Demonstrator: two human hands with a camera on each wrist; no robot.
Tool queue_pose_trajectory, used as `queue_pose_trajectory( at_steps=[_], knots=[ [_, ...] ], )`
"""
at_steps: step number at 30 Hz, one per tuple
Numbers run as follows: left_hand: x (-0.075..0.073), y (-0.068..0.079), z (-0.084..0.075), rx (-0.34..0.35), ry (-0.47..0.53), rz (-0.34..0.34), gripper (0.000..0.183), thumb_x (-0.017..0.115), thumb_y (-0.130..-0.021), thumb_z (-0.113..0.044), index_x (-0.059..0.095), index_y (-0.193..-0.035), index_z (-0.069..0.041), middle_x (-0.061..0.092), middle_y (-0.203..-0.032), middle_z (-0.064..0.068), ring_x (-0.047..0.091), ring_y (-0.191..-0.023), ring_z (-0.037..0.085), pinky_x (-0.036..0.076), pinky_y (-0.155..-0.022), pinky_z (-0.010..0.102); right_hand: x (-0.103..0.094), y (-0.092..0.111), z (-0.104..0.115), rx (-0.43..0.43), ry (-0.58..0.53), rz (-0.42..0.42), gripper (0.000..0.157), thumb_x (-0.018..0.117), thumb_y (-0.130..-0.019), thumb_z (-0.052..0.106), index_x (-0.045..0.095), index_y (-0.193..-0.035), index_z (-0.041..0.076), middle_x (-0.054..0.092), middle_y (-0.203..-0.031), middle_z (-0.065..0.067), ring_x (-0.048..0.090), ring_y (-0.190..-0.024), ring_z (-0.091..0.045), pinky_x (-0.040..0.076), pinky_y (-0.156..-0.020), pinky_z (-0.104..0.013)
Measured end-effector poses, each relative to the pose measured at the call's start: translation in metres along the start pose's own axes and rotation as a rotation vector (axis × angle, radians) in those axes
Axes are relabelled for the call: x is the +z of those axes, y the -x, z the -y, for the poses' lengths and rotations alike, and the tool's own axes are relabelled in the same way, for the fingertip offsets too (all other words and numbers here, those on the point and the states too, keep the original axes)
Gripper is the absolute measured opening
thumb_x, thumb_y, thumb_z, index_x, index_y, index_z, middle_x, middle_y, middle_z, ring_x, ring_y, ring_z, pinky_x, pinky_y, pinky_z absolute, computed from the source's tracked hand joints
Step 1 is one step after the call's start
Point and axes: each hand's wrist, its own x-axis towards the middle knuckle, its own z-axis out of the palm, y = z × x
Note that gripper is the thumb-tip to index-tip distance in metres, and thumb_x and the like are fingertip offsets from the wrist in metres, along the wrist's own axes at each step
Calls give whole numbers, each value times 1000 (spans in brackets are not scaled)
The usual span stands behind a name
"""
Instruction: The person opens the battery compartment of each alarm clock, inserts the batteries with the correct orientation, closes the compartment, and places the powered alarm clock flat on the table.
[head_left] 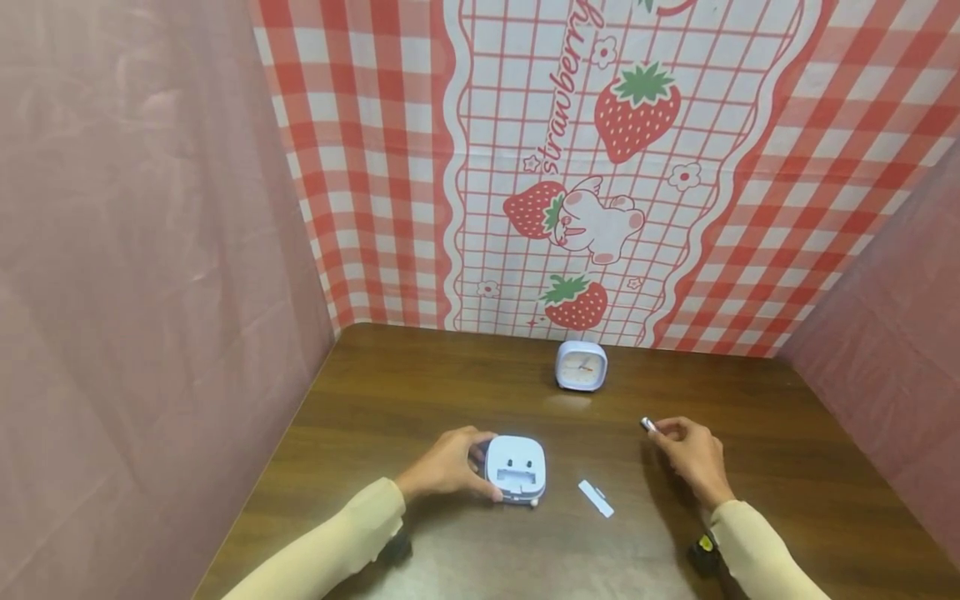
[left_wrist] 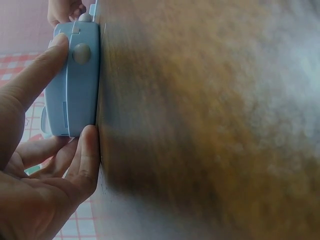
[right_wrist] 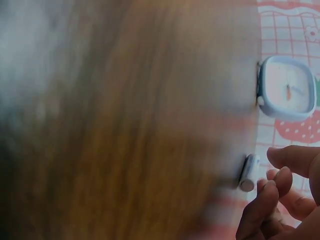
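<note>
A pale blue alarm clock (head_left: 516,457) lies back side up on the table, its battery compartment uncovered. My left hand (head_left: 450,462) grips it from the left, with the thumb on its near side and fingers round the far side. In the left wrist view the thumb presses the edge of the clock (left_wrist: 82,95) beside a round foot. A small battery (right_wrist: 249,172) lies on the table at the fingertips of my right hand (right_wrist: 285,195), whose thumb and fingers stand apart. From the head view, my right hand (head_left: 690,454) partly hides the battery (head_left: 647,424).
A white battery cover (head_left: 596,498) lies between the hands. At the back of the wooden table (head_left: 435,375) stands a second pale clock (head_left: 581,367), face forward. A strawberry-print checked cloth (head_left: 390,167) hangs behind, and pink cloths (head_left: 150,250) close both sides.
</note>
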Motion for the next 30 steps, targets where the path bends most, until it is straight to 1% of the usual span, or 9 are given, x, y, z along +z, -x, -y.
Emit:
queue_pose_trajectory(
  at_steps=[2, 7, 8, 12, 14, 20, 24, 30],
  knots=[
    [0, 0, 0, 0, -1, 1, 94, 100, -63, -30, 58, -141, 2, 62, -106, 1, 67, -90, 13, 57, -76, 22, -1, -3, -2, -3, 25, -4, 32, 75, -93, 23, 71, -114, -1, 71, -85, -7, 59, -58, -15, 51, -49, -30],
    [0, 0, -1, -2, 5, 2, 93, 100, -63, -29, 58, -141, 1, 62, -105, 1, 67, -89, 13, 57, -76, 21, -3, -6, -4, -6, 128, -4, 40, 78, -92, 31, 71, -114, -1, 71, -88, -11, 61, -76, -23, 45, -63, -37],
    [0, 0, -1, -3, 4, 3, 93, 100, -63, -29, 58, -141, 1, 62, -105, 1, 67, -88, 13, 57, -76, 21, -3, -7, -4, -7, 143, -4, 41, 78, -92, 32, 72, -114, -2, 71, -89, -12, 61, -79, -25, 43, -65, -37],
    [1, 0, -1, -2, 0, 4, 93, 100, -63, -29, 58, -141, 1, 62, -105, 0, 66, -88, 12, 57, -76, 21, -2, -10, -5, 10, 159, 4, 42, 76, -92, 32, 71, -115, -3, 72, -96, -19, 64, -86, -32, 45, -66, -40],
    [1, 0, -1, -1, -1, 6, 93, 100, -63, -30, 58, -141, 1, 62, -106, 0, 66, -89, 12, 57, -76, 21, -2, -11, -5, 11, 161, -2, 39, 75, -93, 30, 72, -113, -3, 72, -98, -21, 64, -88, -35, 45, -67, -42],
    [1, 0, -2, 0, -5, 12, 93, 100, -64, -30, 58, -141, 1, 62, -108, 1, 67, -91, 12, 57, -77, 22, -2, -13, -7, 12, 157, -15, 25, 73, -94, 23, 76, -102, -1, 74, -97, -19, 62, -91, -37, 44, -70, -44],
    [0, 0, -3, -3, -9, 10, 93, 100, -64, -30, 58, -141, 1, 62, -107, 1, 66, -91, 12, 57, -76, 22, -3, -13, -8, -9, 162, -17, 23, 74, -92, 21, 78, -99, -1, 75, -93, -17, 61, -88, -36, 44, -71, -44],
    [0, -1, -2, -1, -29, 5, 93, 100, -63, -30, 59, -141, 0, 62, -106, 0, 66, -89, 11, 57, -76, 21, -3, -15, -9, -43, 177, -20, 20, 77, -89, 19, 79, -96, 0, 75, -85, -12, 60, -82, -33, 43, -68, -42]
  ],
)
